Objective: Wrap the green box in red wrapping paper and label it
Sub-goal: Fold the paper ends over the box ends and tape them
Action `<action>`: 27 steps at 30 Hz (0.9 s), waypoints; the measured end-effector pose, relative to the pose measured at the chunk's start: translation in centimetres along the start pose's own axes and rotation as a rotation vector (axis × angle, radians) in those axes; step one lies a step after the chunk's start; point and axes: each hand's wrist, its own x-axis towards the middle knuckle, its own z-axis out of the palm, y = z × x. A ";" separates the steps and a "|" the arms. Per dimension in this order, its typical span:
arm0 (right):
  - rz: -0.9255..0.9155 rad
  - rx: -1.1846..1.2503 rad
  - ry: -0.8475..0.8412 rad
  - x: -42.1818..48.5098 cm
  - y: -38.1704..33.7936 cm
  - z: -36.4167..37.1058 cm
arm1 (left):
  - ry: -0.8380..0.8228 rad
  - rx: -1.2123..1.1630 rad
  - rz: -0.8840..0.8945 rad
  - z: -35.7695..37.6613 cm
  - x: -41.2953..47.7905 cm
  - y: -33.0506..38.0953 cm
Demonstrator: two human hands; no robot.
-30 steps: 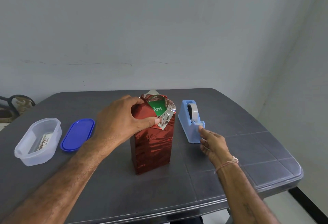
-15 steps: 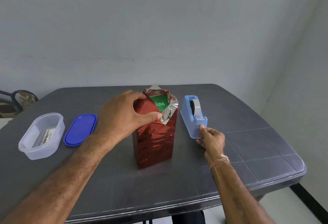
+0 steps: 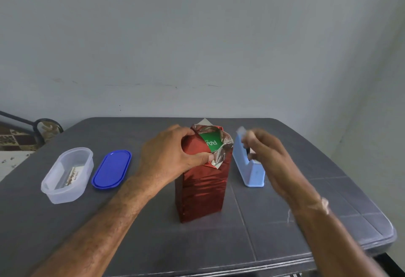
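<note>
Clamping red paper (image 3: 203, 189) on green box (image 3: 210, 139) marked "PA", left fingers (image 3: 201, 157); right fingers (image 3: 259, 139) pinch tape (image 3: 241, 129).

The paper (image 3: 202, 191) is shiny red, silver on its inner side at the open top. The box (image 3: 210, 139) shows green with white letters. The dispenser (image 3: 252, 171) is pale blue, the lid (image 3: 111, 168) deep blue, the tub (image 3: 68, 174) clear, the table (image 3: 153, 243) dark grey.

Left hand (image 3: 168, 156) in a curled grip on the red wrapping paper (image 3: 203, 189); right hand (image 3: 271, 158) aloft, blurred.
</note>
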 end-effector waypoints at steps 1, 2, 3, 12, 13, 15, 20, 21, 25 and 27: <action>-0.036 -0.064 -0.123 0.7 -2.4 0.1 | -0.003 0.002 0.001 0.0 0.0 0.1; -0.062 -0.128 -0.238 1.6 -4.3 0.2 | -0.007 0.006 0.004 -0.1 0.0 0.1; -0.091 -0.210 -0.338 2.7 -5.5 0.5 | -0.013 0.012 0.004 -0.2 0.0 0.2; -0.115 -0.901 -0.689 10.1 -7.3 3.3 | -0.022 -0.003 -0.023 -0.2 0.0 0.2; -0.106 -0.924 -0.698 10.3 -7.4 3.4 | -0.021 -0.002 -0.022 -0.2 0.1 0.2; -0.112 -0.959 -0.705 10.5 -7.4 3.6 | -0.021 0.007 -0.016 -0.1 0.1 0.3; -0.165 -1.197 -0.693 11.1 -6.5 4.0 | -0.030 0.006 -0.010 -0.1 0.1 0.2; -0.178 -1.233 -0.679 11.1 -6.3 4.1 | -0.031 0.009 -0.010 -0.1 0.1 0.2; -0.251 -1.329 -0.604 11.2 -6.0 4.5 | -0.036 0.016 -0.014 -0.1 0.2 0.2; -0.250 -1.376 -0.585 11.2 -6.1 4.6 | -0.039 0.022 -0.017 -0.1 0.2 0.2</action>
